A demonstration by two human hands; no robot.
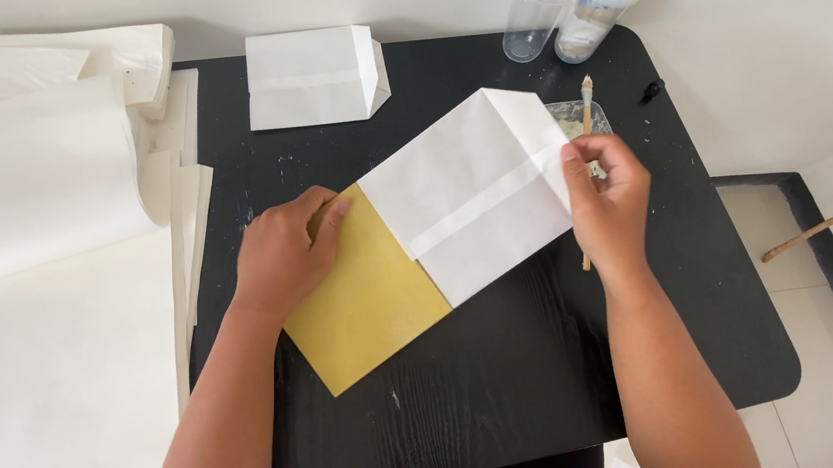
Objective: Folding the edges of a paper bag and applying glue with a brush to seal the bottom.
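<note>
Paper sheets [50, 296], large and white, cover the 9 o'clock side of the black table [547, 353], and at its centre a folded white paper bag [473, 189] lies tilted, slipped over a yellow card [368, 308] that sticks out toward 7 o'clock. Left hand [283, 256] presses flat on the card's upper corner, fingers loosely curled, grasping nothing. Right hand [609, 192] at 3 o'clock pinches a thin brush [584, 109] upright at the bag's edge, near two plastic cups [572, 5] at 1 o'clock.

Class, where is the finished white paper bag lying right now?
In the head view, the finished white paper bag lies flat at the far edge of the black table, left of the two plastic cups.
</note>
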